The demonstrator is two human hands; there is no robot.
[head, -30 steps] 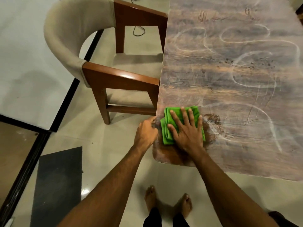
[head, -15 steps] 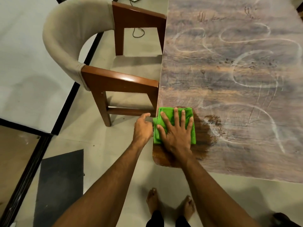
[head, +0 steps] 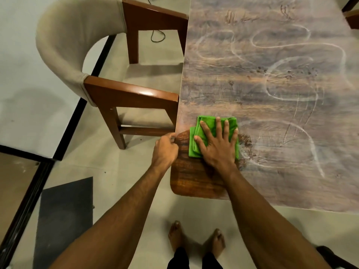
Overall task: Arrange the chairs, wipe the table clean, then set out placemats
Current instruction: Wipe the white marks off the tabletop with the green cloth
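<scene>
My right hand (head: 217,144), spread flat on the green cloth (head: 210,133), has swung back outward, widening the dark clean patch near the counter (head: 272,90) corner (chalky scrawls remain beyond); left hand (head: 165,150) grips the edge.

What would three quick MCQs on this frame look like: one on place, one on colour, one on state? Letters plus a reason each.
1. Where does the cloth lie?
A. on the chair seat
B. on the table near its rounded corner
C. on the floor

2. What colour is the cloth?
A. green
B. blue
C. white

3. What state is most of the table in?
A. covered with placemats
B. wiped dark all over
C. dusty with pale streaks

Key: 1 B, the right hand presses it flat there, with the left hand at the table edge. 2 A, bright green. 3 C, only the near corner is wiped dark.
</scene>
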